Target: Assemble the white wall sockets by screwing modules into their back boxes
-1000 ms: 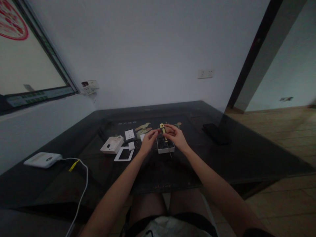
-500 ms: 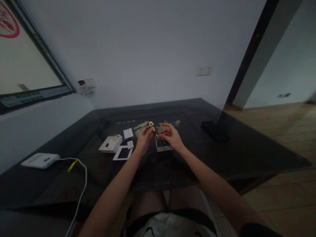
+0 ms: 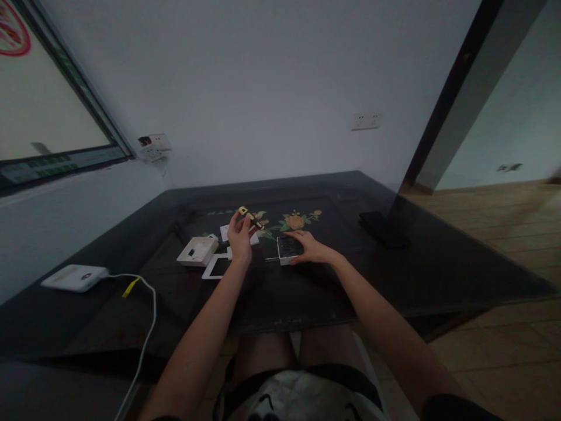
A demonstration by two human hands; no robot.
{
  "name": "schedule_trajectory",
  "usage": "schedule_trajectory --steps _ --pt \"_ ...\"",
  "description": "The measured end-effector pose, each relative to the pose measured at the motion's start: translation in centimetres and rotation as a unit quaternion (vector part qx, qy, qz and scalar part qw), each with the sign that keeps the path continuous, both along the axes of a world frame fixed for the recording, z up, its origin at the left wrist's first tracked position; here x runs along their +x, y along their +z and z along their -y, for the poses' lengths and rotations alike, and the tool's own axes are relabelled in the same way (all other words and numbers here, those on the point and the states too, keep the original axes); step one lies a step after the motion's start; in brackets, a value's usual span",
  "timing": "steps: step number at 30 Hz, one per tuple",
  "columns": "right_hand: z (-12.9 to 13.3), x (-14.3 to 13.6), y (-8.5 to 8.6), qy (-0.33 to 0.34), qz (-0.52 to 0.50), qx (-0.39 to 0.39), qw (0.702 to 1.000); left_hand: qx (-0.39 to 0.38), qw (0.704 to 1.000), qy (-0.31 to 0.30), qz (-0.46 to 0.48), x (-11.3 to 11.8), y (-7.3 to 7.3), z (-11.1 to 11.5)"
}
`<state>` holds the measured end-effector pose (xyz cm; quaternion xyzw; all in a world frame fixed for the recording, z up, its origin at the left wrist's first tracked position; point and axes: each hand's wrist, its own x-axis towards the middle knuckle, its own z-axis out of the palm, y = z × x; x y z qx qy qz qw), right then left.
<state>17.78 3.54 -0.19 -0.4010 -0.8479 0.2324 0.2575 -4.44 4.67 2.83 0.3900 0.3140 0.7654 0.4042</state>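
My left hand (image 3: 241, 240) is closed around a small yellow-and-black tool (image 3: 251, 217), raised above the table. Its exact kind cannot be made out. My right hand (image 3: 312, 248) rests on a small white box-shaped piece with a black top (image 3: 287, 248), thumb at the near side and fingers at the far side. A thin strand sticks out to the left of that piece. Left of my left hand lie a white open back box (image 3: 197, 251) and a white square frame (image 3: 214, 266). A white socket panel (image 3: 224, 232) is partly hidden behind the left hand.
Everything lies on a dark glossy table (image 3: 307, 298) with a printed flower pattern. A white device (image 3: 75, 278) with a white cable (image 3: 152, 318) and yellow tag (image 3: 131, 287) sits at the left. A black flat object (image 3: 384, 230) lies at the right. Wall sockets (image 3: 366, 121) are behind.
My hands have moved apart. The left hand carried the yellow-and-black tool leftward and up, while the right hand came away from the tool and down onto the black-topped white piece.
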Motion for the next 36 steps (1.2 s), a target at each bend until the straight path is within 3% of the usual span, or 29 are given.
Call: schedule_trajectory --steps 22,29,36 --pt "0.0 -0.1 0.2 -0.005 0.037 -0.005 0.999 0.017 0.999 -0.017 -0.035 0.6 0.3 0.5" --pt "0.0 0.0 0.2 -0.006 0.040 0.003 0.999 0.073 0.977 -0.061 -0.192 0.9 1.6 1.2" --pt "-0.1 -0.2 0.1 -0.006 0.045 0.012 0.999 0.095 0.915 -0.164 -0.355 1.2 4.6 0.4"
